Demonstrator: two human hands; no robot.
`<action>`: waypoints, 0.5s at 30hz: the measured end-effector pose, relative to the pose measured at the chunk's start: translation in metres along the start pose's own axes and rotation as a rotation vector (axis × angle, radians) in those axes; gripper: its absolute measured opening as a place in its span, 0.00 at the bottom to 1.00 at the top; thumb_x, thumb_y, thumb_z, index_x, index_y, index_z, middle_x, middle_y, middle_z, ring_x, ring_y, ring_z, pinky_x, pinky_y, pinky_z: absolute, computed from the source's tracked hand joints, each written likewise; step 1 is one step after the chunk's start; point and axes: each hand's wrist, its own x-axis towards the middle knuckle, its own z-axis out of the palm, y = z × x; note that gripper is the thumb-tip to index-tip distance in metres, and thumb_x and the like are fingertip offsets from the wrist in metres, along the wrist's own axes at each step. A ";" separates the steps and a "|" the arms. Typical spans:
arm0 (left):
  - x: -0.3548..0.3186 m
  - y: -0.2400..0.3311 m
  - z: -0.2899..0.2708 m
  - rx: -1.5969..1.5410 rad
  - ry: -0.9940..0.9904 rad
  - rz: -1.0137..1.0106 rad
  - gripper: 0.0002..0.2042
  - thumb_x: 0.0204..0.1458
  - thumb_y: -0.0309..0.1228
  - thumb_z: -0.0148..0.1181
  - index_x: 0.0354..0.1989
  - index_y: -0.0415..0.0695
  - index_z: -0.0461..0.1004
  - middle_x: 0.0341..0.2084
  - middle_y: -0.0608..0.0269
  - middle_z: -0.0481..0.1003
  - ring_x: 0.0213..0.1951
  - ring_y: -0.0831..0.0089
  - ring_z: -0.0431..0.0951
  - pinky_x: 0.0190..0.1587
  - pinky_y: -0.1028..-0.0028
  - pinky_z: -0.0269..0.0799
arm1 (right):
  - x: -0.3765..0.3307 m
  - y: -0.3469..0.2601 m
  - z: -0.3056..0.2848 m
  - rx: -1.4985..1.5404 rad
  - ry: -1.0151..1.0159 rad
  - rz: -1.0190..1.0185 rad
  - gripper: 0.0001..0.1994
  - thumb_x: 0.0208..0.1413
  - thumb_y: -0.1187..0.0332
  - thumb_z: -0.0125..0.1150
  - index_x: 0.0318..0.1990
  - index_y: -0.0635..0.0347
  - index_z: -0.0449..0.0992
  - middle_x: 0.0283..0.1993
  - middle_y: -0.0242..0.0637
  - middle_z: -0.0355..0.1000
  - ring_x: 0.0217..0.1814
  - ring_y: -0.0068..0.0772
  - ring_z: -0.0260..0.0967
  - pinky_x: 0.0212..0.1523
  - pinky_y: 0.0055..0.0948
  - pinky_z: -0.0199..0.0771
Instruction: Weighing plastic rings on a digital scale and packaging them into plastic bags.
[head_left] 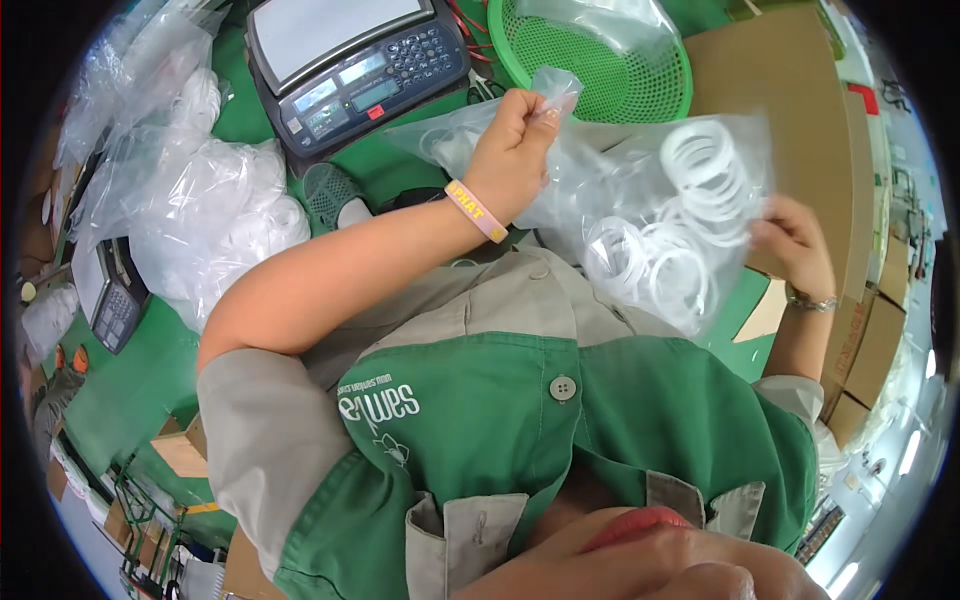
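A clear plastic bag (590, 150) with several white rings (700, 160) inside stretches between my hands in front of my chest. My left hand (515, 150) is closed round the gathered film at the bag's upper left, and a crumpled end sticks up past the thumb. The rings lie bunched toward the bag's right side. Fingers bent, my right hand (795, 240) is at the bag's right edge; motion smears its fingertips, so whether they grip the film does not show.
A digital scale (375, 90) stands at the far left, with scissors (485, 90) beside it. A green mesh basket (510, 50) holds clear plastic. Large clear bags (200, 200) of white rings are piled at left. A cardboard box (780, 100) is at right.
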 end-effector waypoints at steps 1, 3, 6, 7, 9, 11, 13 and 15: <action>0.002 0.001 -0.002 0.015 -0.022 0.009 0.07 0.57 0.36 0.44 0.34 0.46 0.60 0.17 0.74 0.61 0.11 0.86 0.54 0.11 0.84 0.49 | -0.008 -0.023 0.006 0.049 0.052 -0.161 0.09 0.52 0.66 0.55 0.31 0.63 0.70 0.30 0.30 0.70 0.32 0.16 0.66 0.31 0.15 0.64; 0.016 0.001 -0.019 0.216 0.041 0.099 0.07 0.56 0.34 0.46 0.35 0.44 0.62 0.19 0.71 0.63 0.14 0.85 0.57 0.16 0.81 0.53 | 0.014 -0.063 0.025 0.130 0.040 -0.352 0.06 0.52 0.69 0.54 0.30 0.62 0.69 0.30 0.29 0.67 0.31 0.17 0.63 0.32 0.17 0.62; 0.036 0.017 -0.044 0.381 0.084 0.196 0.10 0.53 0.34 0.49 0.36 0.39 0.65 0.23 0.66 0.68 0.23 0.80 0.65 0.26 0.76 0.64 | 0.048 -0.100 0.017 -0.242 -0.080 -0.438 0.05 0.51 0.71 0.53 0.27 0.62 0.67 0.27 0.28 0.62 0.27 0.17 0.57 0.30 0.19 0.58; 0.042 0.024 -0.052 0.392 0.107 0.160 0.10 0.53 0.34 0.49 0.36 0.39 0.65 0.24 0.66 0.69 0.23 0.80 0.65 0.26 0.76 0.64 | 0.059 -0.115 0.024 -0.319 -0.072 -0.489 0.06 0.51 0.71 0.53 0.26 0.61 0.66 0.27 0.27 0.61 0.26 0.17 0.55 0.29 0.19 0.57; 0.049 0.040 -0.064 0.403 0.147 0.076 0.11 0.53 0.34 0.50 0.36 0.39 0.65 0.24 0.66 0.69 0.23 0.80 0.65 0.25 0.77 0.63 | 0.070 -0.114 -0.004 -0.271 -0.120 -0.725 0.07 0.53 0.67 0.50 0.31 0.63 0.66 0.27 0.28 0.60 0.31 0.19 0.56 0.33 0.20 0.55; 0.057 0.049 -0.079 0.419 0.189 0.055 0.11 0.52 0.36 0.51 0.37 0.42 0.65 0.21 0.70 0.66 0.18 0.83 0.62 0.20 0.79 0.58 | 0.085 -0.127 -0.006 -0.302 0.145 -0.558 0.12 0.54 0.66 0.48 0.40 0.66 0.68 0.35 0.33 0.65 0.36 0.22 0.60 0.40 0.20 0.57; 0.058 0.055 -0.092 0.402 0.216 0.023 0.10 0.52 0.39 0.51 0.37 0.47 0.64 0.14 0.75 0.59 0.10 0.85 0.56 0.11 0.81 0.49 | 0.092 -0.147 -0.006 -0.130 0.002 -0.761 0.15 0.55 0.67 0.46 0.45 0.68 0.66 0.40 0.36 0.66 0.40 0.24 0.62 0.45 0.21 0.58; 0.056 0.061 -0.104 0.431 0.244 0.023 0.10 0.52 0.39 0.52 0.37 0.48 0.64 0.12 0.76 0.58 0.10 0.86 0.55 0.11 0.81 0.48 | 0.097 -0.164 -0.006 -0.025 0.009 -0.777 0.15 0.55 0.66 0.46 0.46 0.68 0.66 0.41 0.37 0.66 0.41 0.25 0.62 0.45 0.22 0.58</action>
